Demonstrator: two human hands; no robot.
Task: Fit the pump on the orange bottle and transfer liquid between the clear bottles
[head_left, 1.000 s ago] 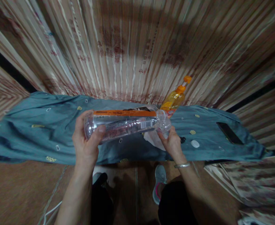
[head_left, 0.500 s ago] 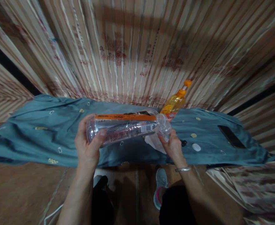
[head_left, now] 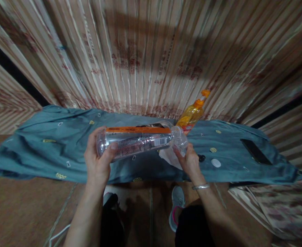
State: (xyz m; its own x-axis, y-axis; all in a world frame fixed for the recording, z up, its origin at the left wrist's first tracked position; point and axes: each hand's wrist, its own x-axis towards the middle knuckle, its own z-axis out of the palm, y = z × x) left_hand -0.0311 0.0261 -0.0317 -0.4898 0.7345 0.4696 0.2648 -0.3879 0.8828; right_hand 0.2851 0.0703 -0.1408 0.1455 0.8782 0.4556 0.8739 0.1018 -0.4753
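A big clear plastic bottle (head_left: 138, 140) with an orange-edged label and a barcode lies nearly level above the cloth. My left hand (head_left: 99, 151) is closed around its base, thumb on the near side. The bottle's neck points right and meets a small clear plastic container (head_left: 181, 141), whose exact kind I cannot make out. My right hand (head_left: 189, 159) pinches this container from the right. Behind it stands a yellow pump bottle (head_left: 191, 116) with an orange pump top. A white sheet, perhaps tissue (head_left: 169, 158), lies beneath the container.
A teal patterned cloth (head_left: 63, 137) covers the narrow table. To the right lie a white round cap (head_left: 216, 163), a small black object (head_left: 201, 158) and a dark phone (head_left: 255, 151). A striped curtain (head_left: 140, 68) hangs behind; a white cable (head_left: 59, 234) runs over the floor.
Hardly anything differs. Both hands keep their holds, and the bottle and small container stay together. The view has shifted very slightly.
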